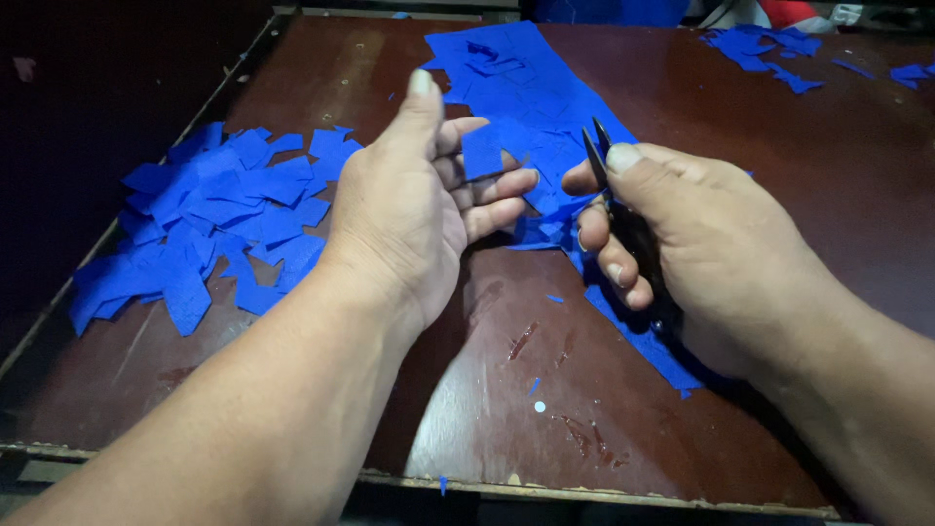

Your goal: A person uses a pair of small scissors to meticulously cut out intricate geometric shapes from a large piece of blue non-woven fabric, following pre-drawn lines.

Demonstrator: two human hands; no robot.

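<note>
The right hand (682, 234) grips black scissors (623, 219), blades up, over a long blue cloth strip (531, 97) lying across the dark desk (487, 429). The left hand (414, 200) holds a small square blue piece (482, 153) between its fingers. A heap of cut blue pieces (209, 219) lies left.

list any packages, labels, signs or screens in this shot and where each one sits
None in view: no package, label, sign or screen shows. Only blue cut pieces lie on the brown table, with scissors in the right hand and a blue scrap in the left hand.
</note>
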